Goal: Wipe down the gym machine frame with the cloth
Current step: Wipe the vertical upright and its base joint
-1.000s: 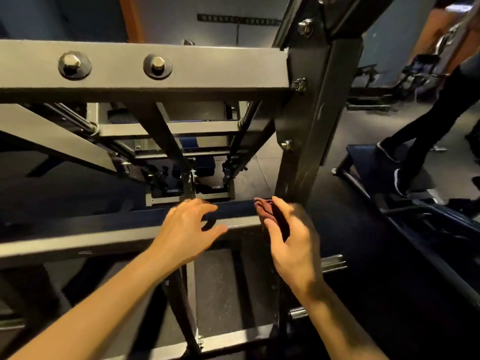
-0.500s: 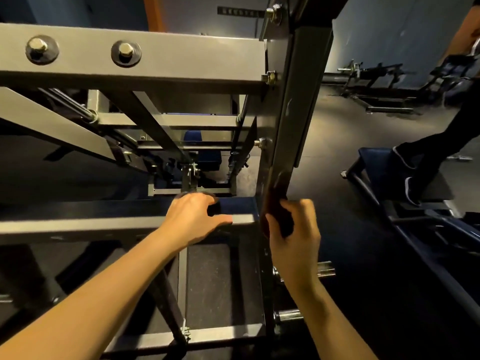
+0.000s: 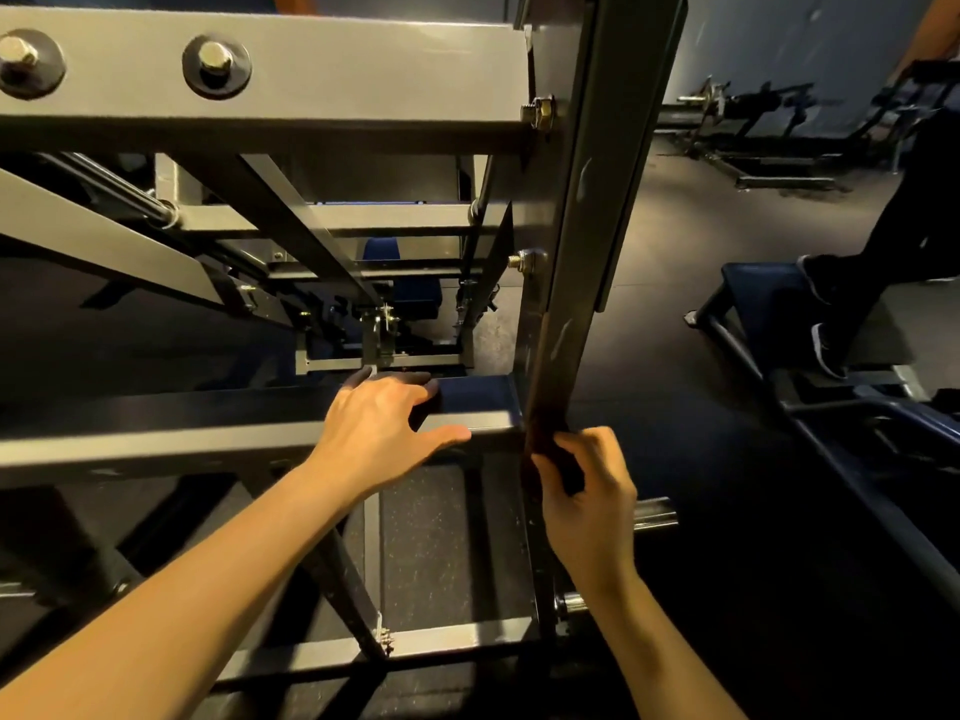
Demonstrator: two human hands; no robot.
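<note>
The gym machine frame is grey steel: a bolted top beam (image 3: 332, 70), a lower cross beam (image 3: 182, 439) and a dark upright post (image 3: 587, 241) on the right. My left hand (image 3: 384, 428) rests on the lower cross beam, fingers over its far edge and thumb along the near face. My right hand (image 3: 587, 491) grips a dark reddish cloth (image 3: 550, 439) and presses it against the lower part of the upright post. Most of the cloth is hidden by the fingers and shadow.
Diagonal braces and inner rails (image 3: 322, 236) fill the space behind the beams. A chrome peg (image 3: 654, 511) sticks out right of the post. A person's legs (image 3: 883, 262) stand on a blue step platform (image 3: 758, 293) at right. More machines (image 3: 753, 127) line the far wall.
My right hand brought the cloth from in front of the cross beam onto the upright post and now holds it against the post. The view shifted closer and rightward; my left hand stayed on the beam.
</note>
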